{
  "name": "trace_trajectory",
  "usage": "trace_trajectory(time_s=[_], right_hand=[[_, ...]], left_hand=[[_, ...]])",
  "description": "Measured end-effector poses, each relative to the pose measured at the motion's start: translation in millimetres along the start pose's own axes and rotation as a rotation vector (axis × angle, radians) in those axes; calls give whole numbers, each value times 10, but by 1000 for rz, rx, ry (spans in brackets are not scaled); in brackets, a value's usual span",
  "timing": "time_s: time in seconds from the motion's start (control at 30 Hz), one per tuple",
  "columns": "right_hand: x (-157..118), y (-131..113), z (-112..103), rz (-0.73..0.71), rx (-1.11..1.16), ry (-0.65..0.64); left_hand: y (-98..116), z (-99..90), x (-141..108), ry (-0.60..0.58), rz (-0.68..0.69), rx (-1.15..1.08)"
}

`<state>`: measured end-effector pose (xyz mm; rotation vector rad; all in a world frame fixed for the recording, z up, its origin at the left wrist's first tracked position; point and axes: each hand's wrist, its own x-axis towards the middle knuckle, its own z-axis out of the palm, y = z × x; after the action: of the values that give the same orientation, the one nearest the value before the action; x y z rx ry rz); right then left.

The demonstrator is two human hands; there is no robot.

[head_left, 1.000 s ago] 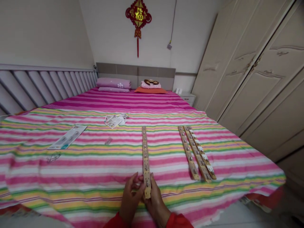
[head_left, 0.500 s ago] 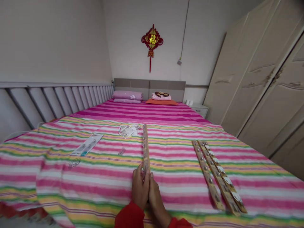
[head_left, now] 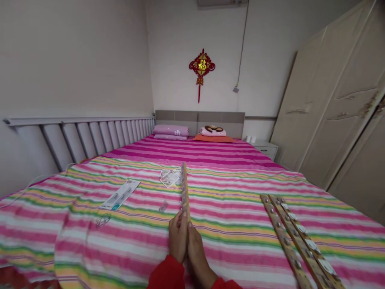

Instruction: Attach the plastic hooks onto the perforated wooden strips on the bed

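Observation:
Near the bottom centre, both hands are closed around the lower end of a long, narrow wooden strip [head_left: 184, 192] with small shiny metal pieces along its left face. My left hand [head_left: 178, 237] grips it from the left side. Against its right side presses my right hand [head_left: 197, 245], touching the left one. The strip points up and away from me, its far end overlapping some cards and papers [head_left: 170, 177] on the bed. Fingers cover the near end of the strip.
Similar wooden strips [head_left: 296, 237] lie on the right of the striped sheet [head_left: 225, 224], one bearing white discs. To the left are a flat card pack [head_left: 120, 195], a tangle of thin wire or cord [head_left: 103, 220] and a small clear piece [head_left: 163, 206]. A wardrobe [head_left: 339, 100] stands at right.
My view has turned left and a little up, so the bed and its objects sit further right and lower. The strip's far end now overlaps the papers. Both hands keep their grip.

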<state>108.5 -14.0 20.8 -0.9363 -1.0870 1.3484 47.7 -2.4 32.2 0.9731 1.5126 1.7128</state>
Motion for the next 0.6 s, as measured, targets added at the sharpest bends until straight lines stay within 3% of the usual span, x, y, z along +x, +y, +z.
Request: trace_trajectory(time_s=[0.1, 0.23, 0.37, 0.6], right_hand=[[42, 17, 43, -7, -22, -7], [109, 82, 71, -29, -69, -6], [178, 123, 20, -56, -71, -34], [222, 134, -67, -75, -107, -36]], left_hand=[[51, 25, 91, -48, -92, -74], [40, 59, 246, 49, -177, -162], [-67, 52, 392, 88, -180, -250], [-113, 2, 531, 83, -160, -206]])
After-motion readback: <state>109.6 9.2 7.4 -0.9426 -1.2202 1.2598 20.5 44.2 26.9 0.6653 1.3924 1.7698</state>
